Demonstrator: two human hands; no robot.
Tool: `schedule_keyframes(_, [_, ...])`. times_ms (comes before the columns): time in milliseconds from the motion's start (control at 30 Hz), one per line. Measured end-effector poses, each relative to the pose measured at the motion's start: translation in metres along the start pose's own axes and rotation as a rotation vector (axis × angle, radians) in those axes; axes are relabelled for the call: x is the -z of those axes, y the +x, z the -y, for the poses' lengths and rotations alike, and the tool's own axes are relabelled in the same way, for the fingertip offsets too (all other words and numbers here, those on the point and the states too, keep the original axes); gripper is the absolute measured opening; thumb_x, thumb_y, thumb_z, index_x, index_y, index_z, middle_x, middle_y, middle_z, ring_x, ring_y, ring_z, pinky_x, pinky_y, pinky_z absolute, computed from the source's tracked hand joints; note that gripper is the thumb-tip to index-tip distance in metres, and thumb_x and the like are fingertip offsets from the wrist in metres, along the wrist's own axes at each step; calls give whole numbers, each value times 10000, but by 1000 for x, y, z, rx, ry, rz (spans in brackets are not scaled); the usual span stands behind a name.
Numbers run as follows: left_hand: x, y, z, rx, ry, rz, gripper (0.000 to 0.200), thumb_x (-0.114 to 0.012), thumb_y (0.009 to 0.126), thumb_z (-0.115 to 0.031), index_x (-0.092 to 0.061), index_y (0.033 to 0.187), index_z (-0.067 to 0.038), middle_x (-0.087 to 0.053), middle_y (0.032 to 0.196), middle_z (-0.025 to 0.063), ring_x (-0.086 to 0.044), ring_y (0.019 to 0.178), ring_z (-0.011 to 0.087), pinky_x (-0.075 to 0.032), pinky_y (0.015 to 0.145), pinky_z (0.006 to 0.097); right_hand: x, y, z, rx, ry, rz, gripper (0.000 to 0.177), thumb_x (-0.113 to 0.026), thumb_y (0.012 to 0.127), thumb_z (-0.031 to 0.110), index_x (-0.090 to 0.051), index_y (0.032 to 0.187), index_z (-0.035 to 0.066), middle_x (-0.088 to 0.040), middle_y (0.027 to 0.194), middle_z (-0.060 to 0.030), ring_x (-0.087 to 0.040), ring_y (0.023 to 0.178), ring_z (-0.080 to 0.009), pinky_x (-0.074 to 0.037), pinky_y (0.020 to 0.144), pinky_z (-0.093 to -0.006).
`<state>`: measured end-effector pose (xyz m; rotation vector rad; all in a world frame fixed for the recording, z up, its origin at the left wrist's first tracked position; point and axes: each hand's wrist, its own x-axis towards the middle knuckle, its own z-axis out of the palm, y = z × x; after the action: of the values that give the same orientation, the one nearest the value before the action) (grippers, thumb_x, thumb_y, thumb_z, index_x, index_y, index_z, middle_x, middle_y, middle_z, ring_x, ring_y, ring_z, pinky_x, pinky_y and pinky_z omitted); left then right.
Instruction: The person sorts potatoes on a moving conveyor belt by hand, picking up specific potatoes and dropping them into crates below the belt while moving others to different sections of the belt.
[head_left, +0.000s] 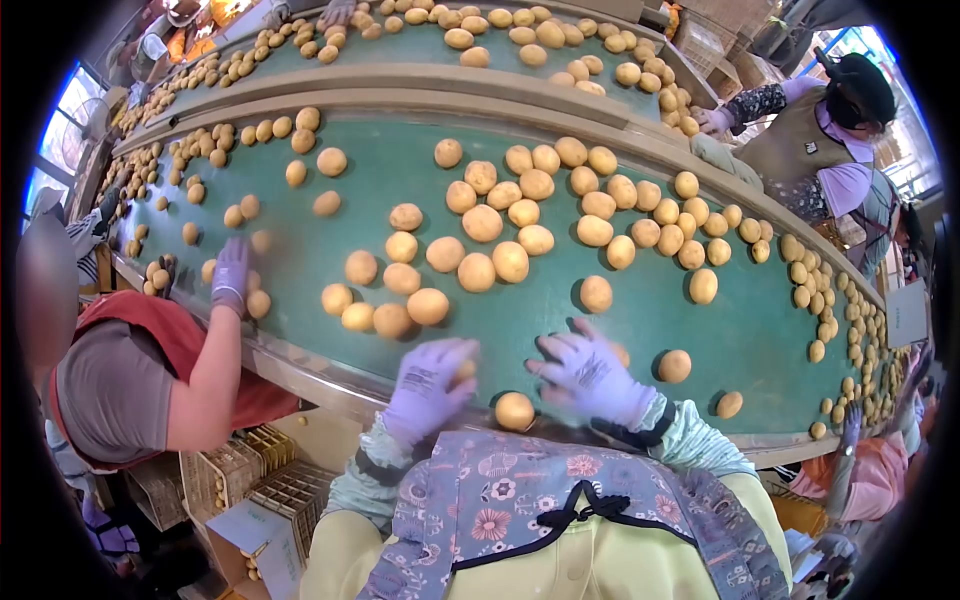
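My left hand (428,388), in a pale lilac glove, is at the near edge of the green belt (530,345). Its slightly blurred fingers curl around a potato (463,372), mostly hidden by the hand. To the right, my right hand (592,378) is spread with fingers apart over the belt, holding nothing visible. Part of a potato (621,355) shows just beyond its fingers. Between my hands, a round tan potato (515,411) lies at the belt's edge. Another potato (674,366) rests right of my right hand. A loose cluster of potatoes (482,223) lies farther ahead.
A co-worker's gloved hand (230,272) reaches among potatoes at left. Across the belt stands another person (815,150). A raised divider (430,100) separates a second belt (420,50) with potatoes. Crates (290,500) and an open box (255,545) sit below left.
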<state>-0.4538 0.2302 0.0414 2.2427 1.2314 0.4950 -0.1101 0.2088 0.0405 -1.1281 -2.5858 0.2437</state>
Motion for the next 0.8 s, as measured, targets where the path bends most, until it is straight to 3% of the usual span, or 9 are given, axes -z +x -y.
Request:
schedule_keyframes(67, [7,3,2,-28,-226,91,583,-830,966,-253,-694,1520,-131,-723,1461,158,-674,1337,385,-516,1157,533,-3,18,-20,-220,80,5,105,-725,946,240,-709,892,152,-713,962,-19,-735,976,-312,-545,1022,-512])
schedule_keyframes(100, [14,2,7,-30,-222,85,583,-830,966,-253,-694,1520,-131,-723,1461,158,-674,1337,385,-516,1157,533,16,26,-29,-380,42,135,103,-733,977,244,-738,980,141,-718,1021,-55,-722,1026,-348,-545,992,-511])
schedule_keyframes(167, [32,-2,20,53,-157,-162,554,-828,962,-230,-710,1491,-117,-739,1443,152,-684,1324,389,-522,1141,530,20,44,-48,-262,-119,-259,190,-752,998,285,-771,1106,130,-739,1098,-82,-709,1074,-363,-540,1005,-520])
schedule_keyframes(233, [42,-2,45,113,-24,-260,538,-827,969,-227,-713,1479,-102,-743,1438,164,-690,1304,408,-521,1126,565,28,82,-62,-282,-68,-293,273,-754,1014,305,-765,1220,127,-738,1193,-114,-698,1141,-373,-525,1047,-527])
schedule_keyframes(367, [60,-5,46,-59,-96,-77,561,-844,936,-206,-715,1470,-92,-717,1518,188,-679,1381,410,-527,1179,526,-10,144,-87,-419,-35,-351,526,-747,1045,365,-693,1510,123,-677,1477,-211,-632,1354,-415,-450,1187,-577])
schedule_keyframes(433, [65,-9,68,-107,-272,-44,563,-847,925,-184,-718,1466,-98,-721,1493,189,-672,1381,414,-512,1200,530,-68,144,-81,-372,-332,-217,790,-752,1018,511,-554,1665,103,-557,1636,-288,-517,1499,-493,-351,1277,-671])
schedule_keyframes(567, [106,-27,124,112,68,-416,628,-860,906,-194,-690,1501,-86,-687,1520,195,-643,1397,416,-502,1200,542,-53,144,12,-255,-52,-161,905,-793,970,490,-501,1678,8,-538,1647,-291,-463,1568,-514,-298,1341,-661])
schedule_keyframes(667, [107,-40,165,219,242,-306,677,-879,929,-283,-668,1536,-69,-656,1555,210,-573,1461,449,-505,1184,562,-36,136,21,-192,64,-176,823,-843,937,397,-570,1638,61,-575,1628,-244,-521,1529,-508,-382,1302,-625])
schedule_keyframes(800, [110,-13,129,40,-147,-44,726,-882,990,-281,-598,1607,-24,-613,1621,214,-581,1493,455,-470,1267,556,-50,172,-8,-373,35,-340,596,-835,957,286,-681,1502,98,-677,1487,-196,-609,1422,-471,-479,1209,-576])
